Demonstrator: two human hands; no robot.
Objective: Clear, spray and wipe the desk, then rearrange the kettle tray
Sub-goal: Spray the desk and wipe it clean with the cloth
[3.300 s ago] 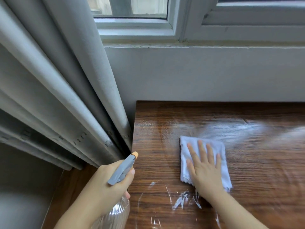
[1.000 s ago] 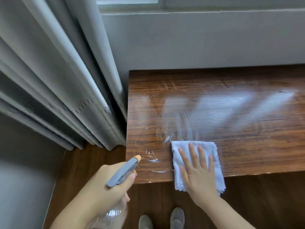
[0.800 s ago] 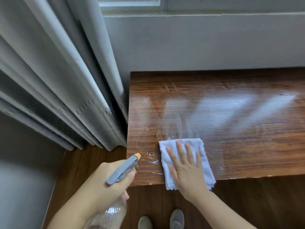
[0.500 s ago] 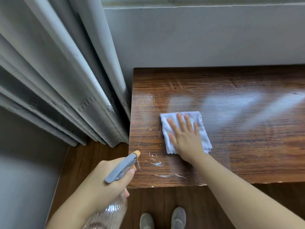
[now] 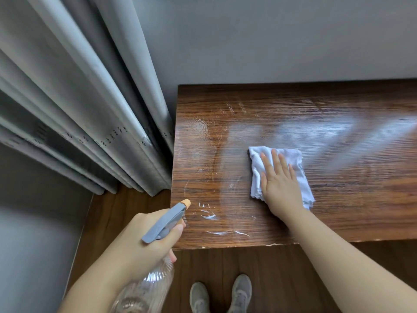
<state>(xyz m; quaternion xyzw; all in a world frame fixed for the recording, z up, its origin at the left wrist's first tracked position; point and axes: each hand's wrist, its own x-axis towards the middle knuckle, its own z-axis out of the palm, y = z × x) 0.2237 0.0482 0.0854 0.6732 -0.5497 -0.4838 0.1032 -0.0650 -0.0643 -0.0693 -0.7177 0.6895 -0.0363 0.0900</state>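
My right hand (image 5: 281, 184) lies flat, fingers spread, pressing a folded white cloth (image 5: 293, 158) onto the brown wooden desk (image 5: 225, 123), left of its middle. The desk surface shines wet, with white streaks of spray near its front left corner. My left hand (image 5: 137, 247) grips a clear ribbed spray bottle (image 5: 146, 290) with a grey trigger head and orange nozzle (image 5: 186, 202), held just off the desk's front left corner, nozzle pointing over the desk. No kettle or tray is in view.
Grey curtains (image 5: 90, 109) hang at the left, touching the desk's left edge. A grey wall (image 5: 270, 41) backs the desk. My two grey shoes (image 5: 221, 294) stand on the wooden floor below the front edge.
My right hand has slid the cloth to the right across the desk from its spot half a second ago. The left hand with the bottle has stayed near the front left corner.
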